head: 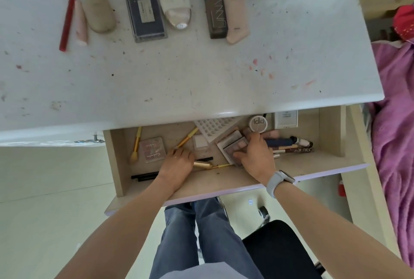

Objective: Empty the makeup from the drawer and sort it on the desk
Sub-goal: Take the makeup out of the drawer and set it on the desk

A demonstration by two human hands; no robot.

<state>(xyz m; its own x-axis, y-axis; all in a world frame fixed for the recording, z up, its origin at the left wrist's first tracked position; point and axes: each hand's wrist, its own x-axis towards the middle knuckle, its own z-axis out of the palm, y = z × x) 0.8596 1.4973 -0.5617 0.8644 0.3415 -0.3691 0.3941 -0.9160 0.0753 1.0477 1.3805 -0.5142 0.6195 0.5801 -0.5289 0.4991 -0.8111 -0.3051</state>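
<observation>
The drawer (235, 183) under the white desk (179, 77) is pulled out and holds loose makeup. My right hand (255, 155) grips an eyeshadow palette (233, 144) near the drawer's middle. My left hand (177, 161) is curled over a gold tube (202, 164) and the lower end of a yellow-handled brush (187, 138). Also in the drawer: a pink compact (152, 149), a round compact (258, 123), a white grid tray (212, 128), pencils (291, 146) and another yellow brush (136, 146). On the desk lie a red pencil (67, 20), tubes, a dark palette (145, 14) and a foundation bottle (215, 7).
A white box (286, 119) stands at the drawer's back right. Black pencils (144, 177) lie at its front left. A black chair seat (280, 249) is below right, near my legs. A purple blanket (394, 133) lies on the right.
</observation>
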